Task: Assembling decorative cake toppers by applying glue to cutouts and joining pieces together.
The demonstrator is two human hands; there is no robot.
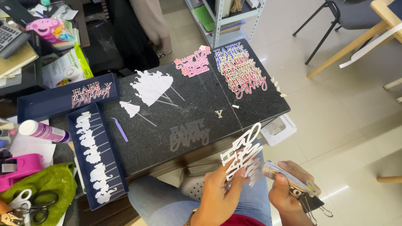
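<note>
1. Left hand (217, 190) was closed on the lower edge of a white script cutout (245, 152), thumb and fingers pinching it so that it stood tilted up over the person's lap.
2. Right hand (289, 188) was wrapped around a small glue tube (289, 179), its tip touching the cutout's lower right part; black binder clips (312, 205) hung under that hand.
3. Both hands sat just below the near edge of the dark stone slab (192, 109) on the desk, which serves as the landmark.
4. On the slab's far right lay a stack of coloured lettering cutouts (242, 73), and just left of them a pink lettering piece (193, 66).
5. Toward the slab's middle lay white figure toppers on sticks (151, 87); a grey lettering cutout (188, 134) lay near its front edge.
6. A small gold letter (219, 113) lay right of the slab's centre, and a purple tool (120, 129) at its left.
7. Left of the slab stood a navy tray (79, 167) of white toppers.
8. Farther left of the slab were a white glue bottle (44, 131) and scissors (35, 207) on a green cloth (56, 180).
</note>
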